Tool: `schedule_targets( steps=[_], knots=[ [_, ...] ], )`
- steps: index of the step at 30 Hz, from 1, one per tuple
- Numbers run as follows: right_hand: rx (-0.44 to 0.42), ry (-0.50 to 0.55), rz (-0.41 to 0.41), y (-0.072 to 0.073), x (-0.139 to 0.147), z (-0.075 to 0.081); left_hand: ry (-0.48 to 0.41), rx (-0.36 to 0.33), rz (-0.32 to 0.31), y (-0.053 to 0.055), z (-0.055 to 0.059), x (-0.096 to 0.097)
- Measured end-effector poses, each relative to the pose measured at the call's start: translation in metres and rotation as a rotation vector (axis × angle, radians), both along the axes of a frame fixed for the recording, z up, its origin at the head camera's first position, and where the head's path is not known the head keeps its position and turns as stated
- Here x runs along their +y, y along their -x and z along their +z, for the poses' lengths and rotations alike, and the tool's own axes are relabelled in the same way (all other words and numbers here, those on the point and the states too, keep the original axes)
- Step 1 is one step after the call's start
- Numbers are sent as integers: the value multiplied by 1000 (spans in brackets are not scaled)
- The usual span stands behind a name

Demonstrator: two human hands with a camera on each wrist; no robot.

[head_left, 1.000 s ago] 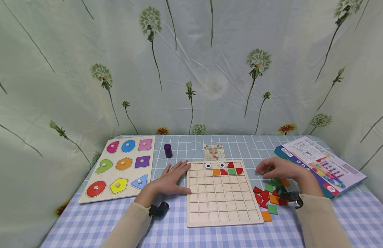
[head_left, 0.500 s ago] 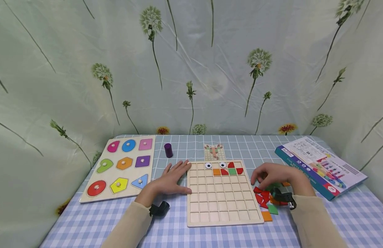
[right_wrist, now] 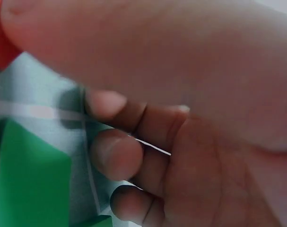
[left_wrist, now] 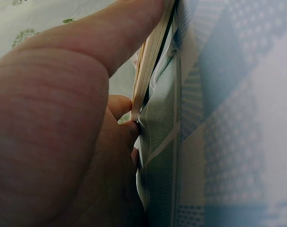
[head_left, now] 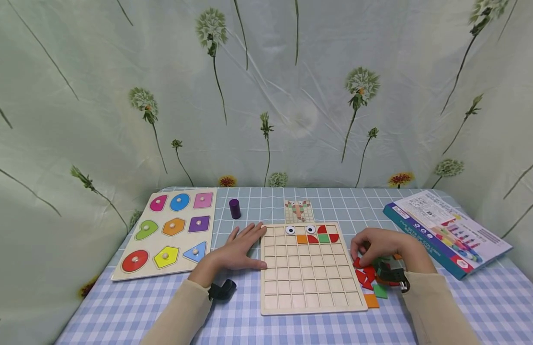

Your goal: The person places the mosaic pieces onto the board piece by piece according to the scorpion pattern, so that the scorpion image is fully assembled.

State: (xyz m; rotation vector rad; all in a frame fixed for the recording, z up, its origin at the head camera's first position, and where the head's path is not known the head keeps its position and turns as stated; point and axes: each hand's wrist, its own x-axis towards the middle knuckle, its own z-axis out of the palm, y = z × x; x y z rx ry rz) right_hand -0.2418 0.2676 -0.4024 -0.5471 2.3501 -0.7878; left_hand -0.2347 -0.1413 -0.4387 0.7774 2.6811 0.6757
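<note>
The square wooden grid board [head_left: 309, 278] lies flat in the head view. In its upper rows are two eye pieces [head_left: 310, 229], red quarter-circle tiles [head_left: 321, 229], an orange square [head_left: 301, 239] and a green square [head_left: 323, 238]. My left hand [head_left: 240, 251] rests with spread fingers at the board's left edge, thumb and fingertips touching it. Right of the board, my right hand [head_left: 380, 244] is over the loose tiles [head_left: 368, 273], fingers curled. Its thumb and forefinger pinch a red tile [right_wrist: 2, 45], mostly hidden. A green tile [right_wrist: 32, 175] lies under the hand.
A shape puzzle with knobs [head_left: 171, 261] lies at left, near a purple cylinder [head_left: 234, 209]. Behind the board lies a pattern card [head_left: 298, 211]. A flat box [head_left: 447, 235] is at far right, close to the right arm. A floral curtain [head_left: 309, 96] hangs behind.
My right hand has moved nearer and slightly left, down onto the loose red tiles, its thumb and forefinger closing at one of them. The left hand and board have stayed put.
</note>
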Motion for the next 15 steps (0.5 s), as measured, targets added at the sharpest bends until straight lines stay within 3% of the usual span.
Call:
schedule_targets(
  steps=[7, 15],
  knots=[
    [20, 91, 28, 3, 7, 0, 4, 6, -3, 1, -1, 0],
    [124, 172, -60, 5, 2, 1, 11, 5, -5, 2, -2, 0]
  ],
)
